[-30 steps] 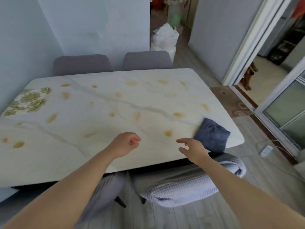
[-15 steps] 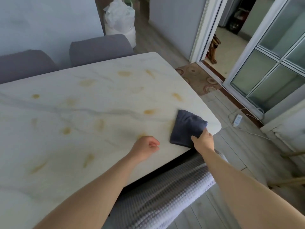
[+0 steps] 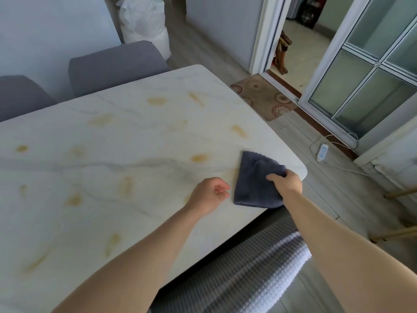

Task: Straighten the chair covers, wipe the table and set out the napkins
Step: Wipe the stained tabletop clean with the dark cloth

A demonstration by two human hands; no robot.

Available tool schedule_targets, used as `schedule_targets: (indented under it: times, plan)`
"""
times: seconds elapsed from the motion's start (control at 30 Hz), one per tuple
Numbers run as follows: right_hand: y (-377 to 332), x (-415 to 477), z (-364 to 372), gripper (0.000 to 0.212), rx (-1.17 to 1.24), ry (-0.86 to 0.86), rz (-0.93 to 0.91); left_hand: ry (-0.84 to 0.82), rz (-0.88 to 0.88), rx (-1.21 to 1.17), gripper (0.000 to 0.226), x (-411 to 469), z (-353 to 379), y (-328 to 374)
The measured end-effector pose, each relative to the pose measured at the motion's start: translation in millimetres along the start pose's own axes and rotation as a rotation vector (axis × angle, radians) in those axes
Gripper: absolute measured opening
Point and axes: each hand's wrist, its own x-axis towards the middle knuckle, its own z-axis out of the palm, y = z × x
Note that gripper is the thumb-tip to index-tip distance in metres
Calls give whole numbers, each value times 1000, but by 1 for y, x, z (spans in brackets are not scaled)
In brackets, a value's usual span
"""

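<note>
Gripping the dark cloth (image 3: pixel 255 179) by its bunched edge at the table's (image 3: pixel 135 136) near-right corner, right hand (image 3: pixel 286 180) risked dragging it crumpled & off the rim, w/ left hand (image 3: pixel 209 195) loosely curled, empty, beside it

Cloth (image 3: pixel 255 181) on table's (image 3: pixel 135 136) right corner

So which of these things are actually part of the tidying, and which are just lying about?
Part of the job:
dark blue cloth, gripped by the right hand
marble table, to be wiped
grey chair cover on the far side
ribbed chair cover on the near side

Just lying about:
white sack
patterned doormat
power strip on the floor
</note>
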Motion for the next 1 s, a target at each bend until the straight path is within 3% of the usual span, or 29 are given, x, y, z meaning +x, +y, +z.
schedule_targets:
  times: [0.13, 0.27, 0.47, 0.63, 0.7, 0.77, 0.87, 1.0]
  plan:
    - [-28, -30, -20, 21, 156, -136, -229, 87, 36, -3, 25, -6, -4, 16]
    - [-54, -61, -44, 13, 278, -329, -314, 142, -62, -133, 44, -21, -10, 33]
    - [-73, -93, -57, 18, 457, -688, -388, 107, -231, -678, 57, -55, -15, 48]
    - [-73, -113, -26, 34, 337, -585, -472, 409, -128, -936, 61, -105, -37, 38]
    - [-71, -120, -10, 54, 347, -586, -475, 472, -103, -889, 63, -129, -51, 29]
    - [-71, -133, 11, 79, 273, -712, -544, 527, -88, -752, 61, -157, -66, 12]
    - [-77, -161, 47, 73, -10, -880, -707, 629, -113, -496, 61, -200, -87, -17]
    - [-87, -208, 101, 64, -426, -932, -1002, 756, -274, 8, 52, -255, -112, -60]
